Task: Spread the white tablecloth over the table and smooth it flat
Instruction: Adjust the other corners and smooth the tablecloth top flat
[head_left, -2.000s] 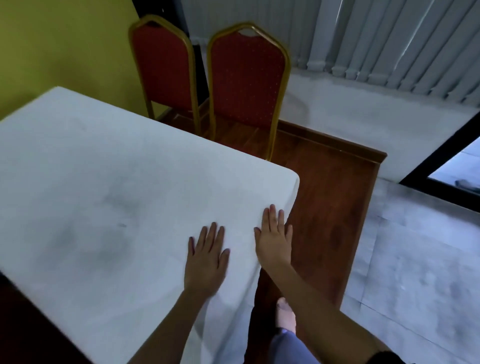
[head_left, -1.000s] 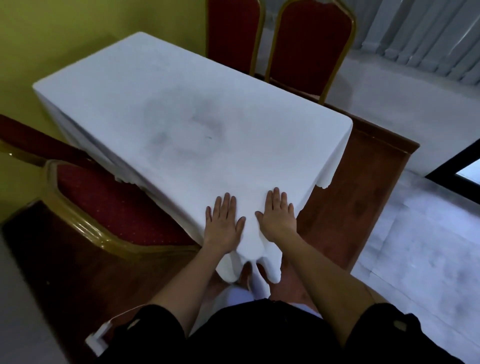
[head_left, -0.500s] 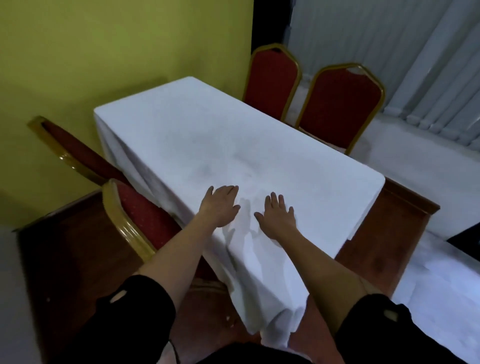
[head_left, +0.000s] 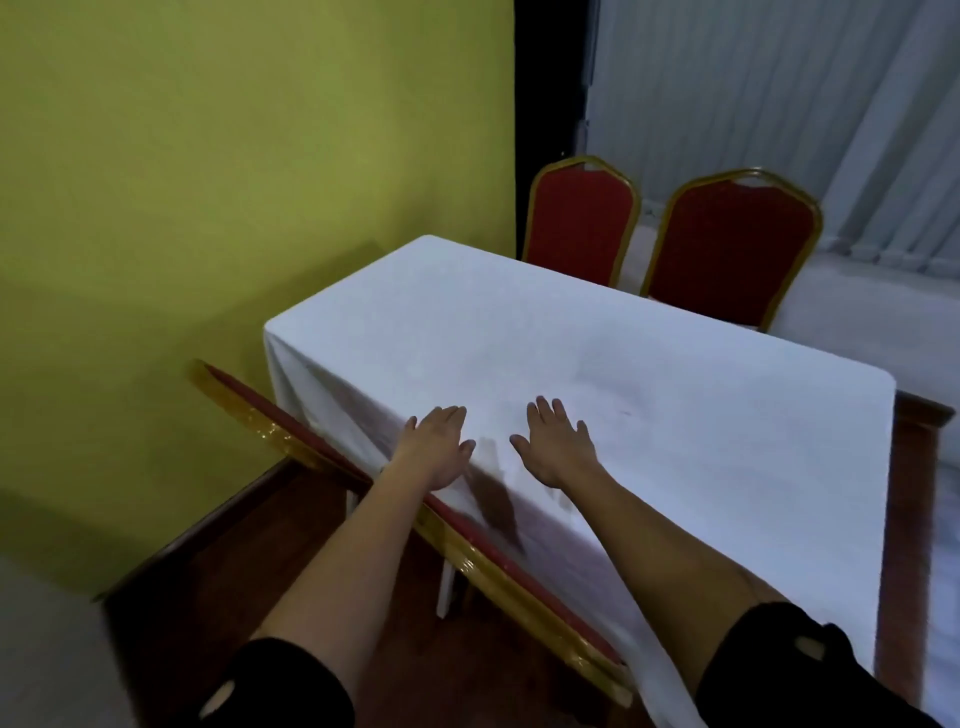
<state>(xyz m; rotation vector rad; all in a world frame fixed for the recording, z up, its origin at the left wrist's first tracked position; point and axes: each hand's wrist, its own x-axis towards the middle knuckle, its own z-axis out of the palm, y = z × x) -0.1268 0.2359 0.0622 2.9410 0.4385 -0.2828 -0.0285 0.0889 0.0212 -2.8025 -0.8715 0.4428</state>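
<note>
The white tablecloth (head_left: 597, 364) covers the whole rectangular table and hangs down its near long side and left end. My left hand (head_left: 439, 447) lies palm down, fingers spread, at the near edge of the tabletop. My right hand (head_left: 558, 441) rests flat on the cloth a hand's width to the right of it. A small wrinkle and shadow sit between the two hands, running down the hanging side. Neither hand holds anything.
Two red chairs with gold frames stand at the far side, one (head_left: 579, 223) left and one (head_left: 732, 249) right. The back of a third chair (head_left: 467, 551) crosses under my arms on the near side. A yellow wall (head_left: 234, 182) is at the left, blinds at the back right.
The view has swung from the table's end to its long side. Both hands have slid along the cloth and stay flat on it, now near the long edge.
</note>
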